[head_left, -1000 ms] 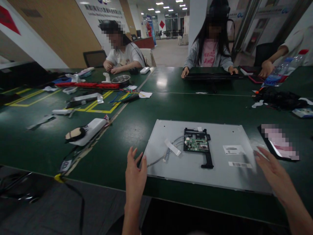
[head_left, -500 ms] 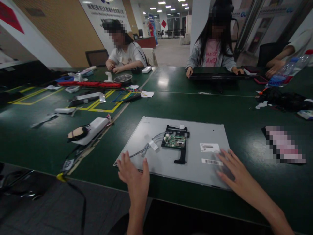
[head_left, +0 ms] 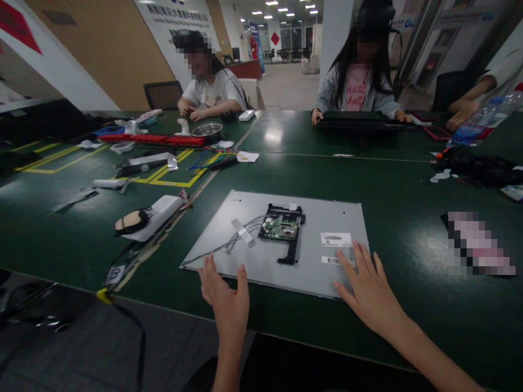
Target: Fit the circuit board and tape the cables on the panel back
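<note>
A flat grey display panel (head_left: 314,218) lies back side up on the green table. Near its middle sits a black bracket (head_left: 291,253) framing a green circuit board (head_left: 279,227). Grey cables run left from the board under a strip of tape (head_left: 243,233). My right hand (head_left: 368,283) is open, fingers spread over the panel's near right corner beside two white labels (head_left: 335,239); whether it presses down is hard to tell. My left hand (head_left: 226,294) is open too, palm turned inward at the panel's near left edge, with nothing in it.
A white power bank-like object (head_left: 157,215) lies to the left. Beyond it are a red strip (head_left: 151,140), a metal dish (head_left: 207,130) and loose wires. Right, a blurred-out pink and black item (head_left: 478,242) rests. Across the table, one person holds a dark panel (head_left: 368,121).
The grey panel has shifted left and slightly away from me. My right hand has moved left along with it, over its corner. My left hand stays nearly in place.
</note>
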Available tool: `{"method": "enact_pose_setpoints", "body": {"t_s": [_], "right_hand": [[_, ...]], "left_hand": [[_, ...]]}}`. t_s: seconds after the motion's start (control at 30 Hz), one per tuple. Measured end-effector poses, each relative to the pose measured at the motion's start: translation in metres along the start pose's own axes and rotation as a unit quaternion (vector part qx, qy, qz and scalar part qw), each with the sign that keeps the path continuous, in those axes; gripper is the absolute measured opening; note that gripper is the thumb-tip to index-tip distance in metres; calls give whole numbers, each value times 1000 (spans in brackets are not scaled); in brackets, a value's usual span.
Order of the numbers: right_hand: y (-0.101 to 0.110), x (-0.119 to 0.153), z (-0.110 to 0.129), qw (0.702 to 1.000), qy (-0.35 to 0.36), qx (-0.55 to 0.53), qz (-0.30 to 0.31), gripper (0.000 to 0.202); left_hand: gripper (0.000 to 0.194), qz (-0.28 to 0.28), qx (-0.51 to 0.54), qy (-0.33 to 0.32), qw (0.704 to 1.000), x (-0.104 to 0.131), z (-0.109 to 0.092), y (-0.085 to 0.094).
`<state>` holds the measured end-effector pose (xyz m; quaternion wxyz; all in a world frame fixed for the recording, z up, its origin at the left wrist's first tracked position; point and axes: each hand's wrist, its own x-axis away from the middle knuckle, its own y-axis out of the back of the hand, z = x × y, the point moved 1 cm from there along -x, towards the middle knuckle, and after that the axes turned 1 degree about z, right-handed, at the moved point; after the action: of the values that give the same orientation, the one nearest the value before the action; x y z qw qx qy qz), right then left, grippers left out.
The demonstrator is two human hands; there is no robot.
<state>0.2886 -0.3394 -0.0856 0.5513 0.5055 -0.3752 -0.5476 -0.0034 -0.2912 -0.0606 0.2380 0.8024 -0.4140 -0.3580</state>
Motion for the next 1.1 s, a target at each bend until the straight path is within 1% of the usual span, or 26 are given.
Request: {"method": "enact_pose_setpoints", "body": {"t_s": [0.23, 0.43, 0.6, 0.77, 0.87, 0.93, 1.0, 1.03, 1.1], "right_hand": [[1, -27, 19, 998, -10, 39, 42, 72], [3, -54, 38, 996, -21, 55, 71, 76], [6, -76, 55, 995, -24, 47, 87, 78], [3, -95, 69, 995, -27, 26, 92, 78], [2, -102, 75, 995, -25, 38, 90, 80], [5, -107, 77, 994, -22, 54, 94, 82], [10, -113, 78, 993, -19, 65, 96, 81], [12, -116, 78, 994, -18, 64, 92, 79], [14, -123, 79, 996, -6, 48, 72, 71]], "left_hand": [[68, -3, 2, 0, 1000, 1, 3, 0], [69, 6, 0, 4, 1000, 1, 4, -1], [68, 6, -6, 1, 1000, 0, 3, 0], [67, 7, -14, -1, 1000, -1, 4, -1], [65, 6, -22, -9, 1000, 1, 5, -2], [64, 8, -42, -15, 999, 1, 4, -1], [63, 21, -77, -38, 996, -4, -1, 0], [61, 35, -98, -62, 993, -9, -5, 0], [56, 83, -137, -125, 979, -23, -17, -3]]}}
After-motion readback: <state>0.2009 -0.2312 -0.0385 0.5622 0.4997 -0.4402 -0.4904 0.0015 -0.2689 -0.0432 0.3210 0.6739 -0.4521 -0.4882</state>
